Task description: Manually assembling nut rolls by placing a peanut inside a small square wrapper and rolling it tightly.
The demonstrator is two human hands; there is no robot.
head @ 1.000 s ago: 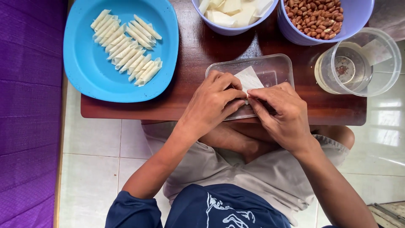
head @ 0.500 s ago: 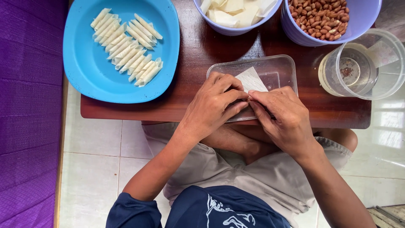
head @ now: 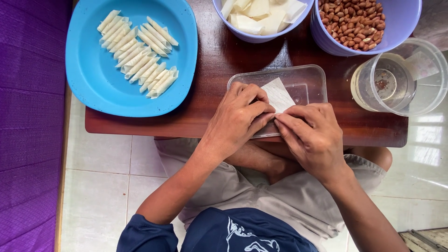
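My left hand (head: 238, 119) and my right hand (head: 311, 135) meet over a clear plastic lid (head: 305, 79) lying on a low brown table (head: 214, 60). Both pinch a white pastry sheet (head: 277, 95), whose far corner sticks out beyond my fingers; the near part is hidden under them. A blue plate (head: 93, 74) at the left holds several thin rolled white pastries (head: 137, 53). At the back stand a purple bowl of white pastry sheets (head: 259, 18) and a purple bowl of peanuts (head: 357, 21).
A clear round container (head: 396, 81) with a little liquid stands at the table's right end. A purple mat (head: 28, 126) lies at the left. White floor tiles (head: 102, 186) surround my crossed legs under the table's near edge.
My fingers have shifted slightly on the sheet; the hands stay together over the lid. Nothing else has moved.
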